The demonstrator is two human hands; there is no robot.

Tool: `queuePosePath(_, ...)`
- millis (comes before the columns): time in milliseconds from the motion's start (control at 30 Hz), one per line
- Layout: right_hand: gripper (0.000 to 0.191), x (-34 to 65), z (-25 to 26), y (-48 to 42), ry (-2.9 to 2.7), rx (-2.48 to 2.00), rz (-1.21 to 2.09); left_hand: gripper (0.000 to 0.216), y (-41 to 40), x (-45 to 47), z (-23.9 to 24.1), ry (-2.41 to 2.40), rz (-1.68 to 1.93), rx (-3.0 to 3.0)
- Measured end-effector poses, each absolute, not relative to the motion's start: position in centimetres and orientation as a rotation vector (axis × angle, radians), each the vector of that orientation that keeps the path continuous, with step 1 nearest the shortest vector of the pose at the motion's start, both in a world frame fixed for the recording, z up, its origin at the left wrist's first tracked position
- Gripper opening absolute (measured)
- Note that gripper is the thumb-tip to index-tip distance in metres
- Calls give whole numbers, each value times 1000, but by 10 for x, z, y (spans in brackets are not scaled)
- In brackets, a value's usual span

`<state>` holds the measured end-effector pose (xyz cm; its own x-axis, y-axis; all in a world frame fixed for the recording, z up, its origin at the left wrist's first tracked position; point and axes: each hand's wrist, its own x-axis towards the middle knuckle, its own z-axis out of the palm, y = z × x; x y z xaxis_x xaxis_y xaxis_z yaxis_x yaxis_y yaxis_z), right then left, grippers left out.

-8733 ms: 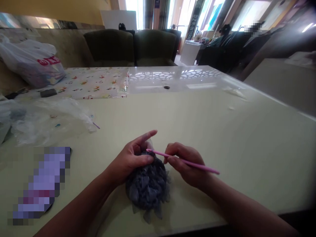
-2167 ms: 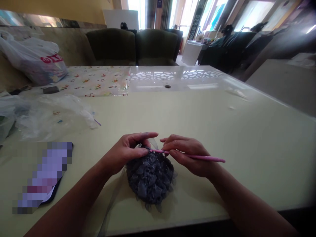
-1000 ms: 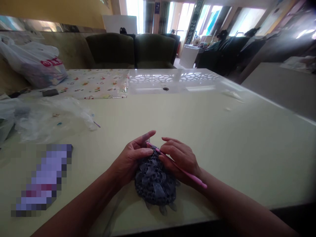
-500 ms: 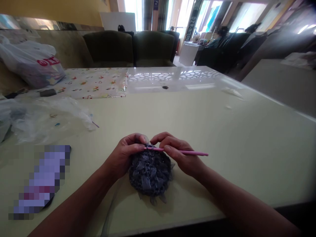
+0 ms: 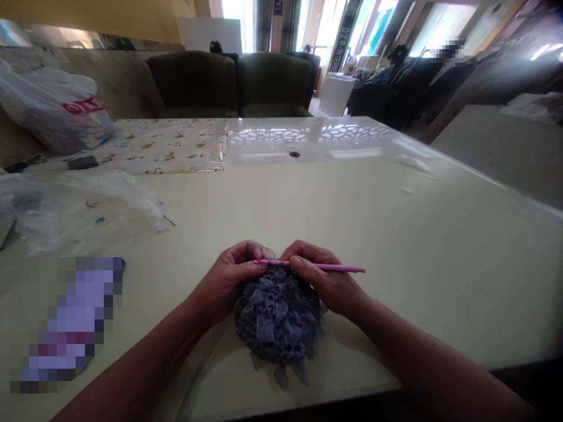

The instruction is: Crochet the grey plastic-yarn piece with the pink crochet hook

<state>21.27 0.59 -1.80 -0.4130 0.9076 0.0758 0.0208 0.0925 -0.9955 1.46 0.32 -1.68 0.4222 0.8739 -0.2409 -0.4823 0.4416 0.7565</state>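
A round, dark grey crocheted piece (image 5: pixel 277 319) with gauzy ruffles lies on the pale table (image 5: pixel 396 234) near its front edge. My left hand (image 5: pixel 229 278) pinches the piece's upper left rim, fingers closed on it. My right hand (image 5: pixel 325 278) grips a thin pink crochet hook (image 5: pixel 334 268), held level, its tip at the top edge of the piece between both hands. A sheer grey strand trails down from the piece toward the table's front edge.
Crumpled clear plastic (image 5: pixel 83 211) lies at the left, a blurred-out flat object (image 5: pixel 65 322) in front of it. Farther back are a patterned sheet (image 5: pixel 171 146), a white shopping bag (image 5: pixel 57 108) and dark armchairs (image 5: pixel 229 82). People sit far off at the right.
Both hands shifted slightly toward me with the piece. The hook swung from slanting down to level, then stayed level, and my left forefinger curled down onto the rim.
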Motion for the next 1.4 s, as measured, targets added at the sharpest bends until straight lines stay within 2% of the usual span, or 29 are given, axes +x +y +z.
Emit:
queuePosePath(233, 32, 211, -15, 5, -1359, -946, 1635, 9, 1, 16, -17, 623, 832, 671)
queuePosePath(367, 31, 217, -10, 7, -1295, -901, 1681, 11, 7, 4, -14, 449, 814, 756)
queuePosePath(500, 31, 221, -7, 8, -1281, -864, 1688, 30, 18, -13, -13, 386, 808, 858)
queuePosePath(600, 31, 218, -7, 8, -1244, -881, 1619, 23, 20, -17, -14, 379, 854, 882)
queuePosePath(633, 29, 216, -8, 7, -1234, -880, 1588, 29, 19, -15, -14, 390, 852, 876)
queuePosePath(700, 26, 212, -12, 6, -1244, -864, 1525, 58, 14, -8, -14, 442, 815, 858)
queuePosePath(800, 23, 206, -19, 1, -1377, -865, 1368, 75, 3, 6, -12, 583, 824, 838)
queuePosePath(967, 15, 203, -26, -7, -1722, -925, 1013, 74, -6, 21, -12, 821, 958, 823)
queuePosePath(1300, 29, 202, -27, -2, -2127, -961, 163, 71, -12, 27, -12, 1081, 1052, 1054)
queuePosePath(1400, 30, 197, -31, -4, -2127, -1001, -146, 68, -15, 33, -13, 1100, 1077, 949)
